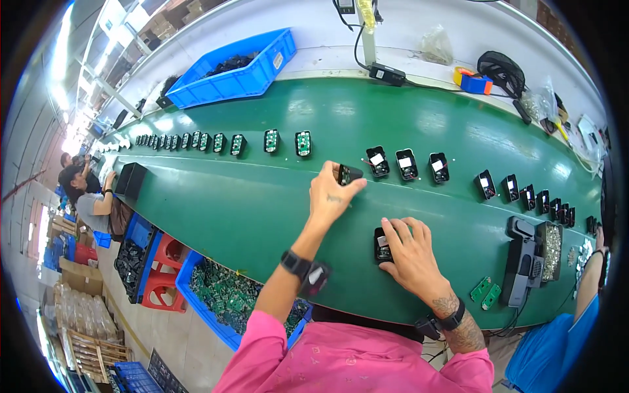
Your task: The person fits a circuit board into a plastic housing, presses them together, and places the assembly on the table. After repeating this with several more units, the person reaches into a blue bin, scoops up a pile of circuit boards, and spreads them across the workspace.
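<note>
My left hand (pixel 329 195) is raised over the green table, its fingers and thumb closed round a small black plastic case (pixel 351 173) that is tilted on its side. Nearer to me, my right hand (pixel 414 259) grips a second black case (pixel 380 243) resting on the tabletop; pale and green parts show inside it, and the fingers cover its right side. Just beyond my hands stand three open black cases, the nearest of them a case with a white block inside (pixel 377 161). To their left is a case with a green circuit board (pixel 303 143).
A line of cases runs away left; more (pixel 485 184) run right. A blue bin (pixel 226 75) stands at the back. Beside my right arm lie loose green boards (pixel 486 292) and a grey device (pixel 522 262). A blue crate of boards (pixel 223 295) is below the edge. Co-workers sit at both sides.
</note>
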Demonstrator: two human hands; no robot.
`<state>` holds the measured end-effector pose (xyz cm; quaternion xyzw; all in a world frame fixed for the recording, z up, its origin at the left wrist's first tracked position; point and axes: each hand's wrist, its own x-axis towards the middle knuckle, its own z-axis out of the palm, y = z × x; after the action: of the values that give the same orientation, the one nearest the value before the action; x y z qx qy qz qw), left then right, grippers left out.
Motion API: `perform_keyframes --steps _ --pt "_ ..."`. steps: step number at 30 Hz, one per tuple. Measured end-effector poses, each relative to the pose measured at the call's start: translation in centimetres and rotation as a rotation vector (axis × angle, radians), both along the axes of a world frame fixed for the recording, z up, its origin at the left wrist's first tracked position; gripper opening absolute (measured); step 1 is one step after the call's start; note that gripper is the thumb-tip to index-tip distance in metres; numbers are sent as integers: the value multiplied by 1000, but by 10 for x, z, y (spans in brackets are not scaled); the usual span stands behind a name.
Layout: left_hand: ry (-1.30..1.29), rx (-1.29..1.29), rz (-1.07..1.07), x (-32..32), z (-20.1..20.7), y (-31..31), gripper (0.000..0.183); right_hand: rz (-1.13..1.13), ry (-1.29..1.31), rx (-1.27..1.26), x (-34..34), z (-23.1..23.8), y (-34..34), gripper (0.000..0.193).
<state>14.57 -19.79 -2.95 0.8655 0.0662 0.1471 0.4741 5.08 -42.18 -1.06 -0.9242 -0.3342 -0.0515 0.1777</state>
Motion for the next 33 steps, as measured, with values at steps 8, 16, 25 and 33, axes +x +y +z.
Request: perform_keyframes --steps 8,16,25,33 --pt "80 620 247 76 5 12 68 -234 -53 172 -46 10 -42 73" --pt "-97 778 206 55 4 -4 56 -1008 8 112 -117 -41 -133 58" --pt "-82 678 -167 44 -2 -43 98 -853 43 164 -112 -40 -136 51" --pt "189 49 -519 -55 23 -35 94 -924 19 385 -117 -53 -142 53"
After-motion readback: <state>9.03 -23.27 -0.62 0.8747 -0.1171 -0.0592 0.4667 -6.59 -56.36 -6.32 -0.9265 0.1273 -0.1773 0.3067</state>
